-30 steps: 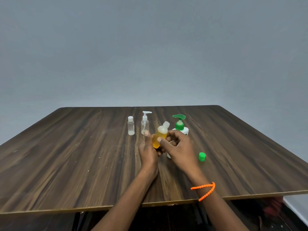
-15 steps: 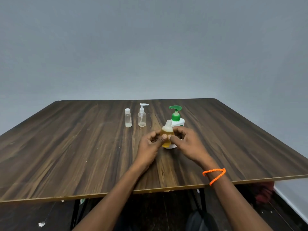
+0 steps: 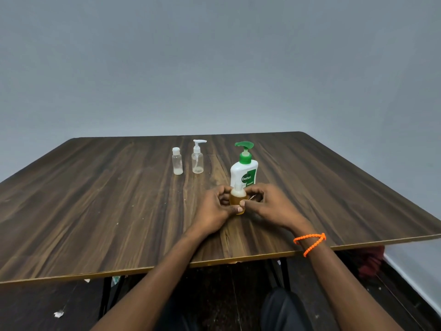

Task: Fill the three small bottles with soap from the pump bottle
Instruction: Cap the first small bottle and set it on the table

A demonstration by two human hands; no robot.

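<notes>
- Both hands, left hand (image 3: 214, 206) and right hand (image 3: 272, 206), close around the amber-filled small bottle (image 3: 237, 199) standing mid-table (image 3: 95, 211).
- Just behind stands the green-topped pump bottle (image 3: 244, 170).
- Farther left, two clear bottles (image 3: 177, 161) (image 3: 197, 157) stand upright.

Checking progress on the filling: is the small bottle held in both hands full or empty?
Nearly full: amber soap fills the small bottle up to its shoulder, as seen between the left hand and right hand.

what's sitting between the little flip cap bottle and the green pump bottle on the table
In the head view, a clear spray bottle stands upright between the flip-cap bottle and the green pump bottle, touching neither.
</notes>
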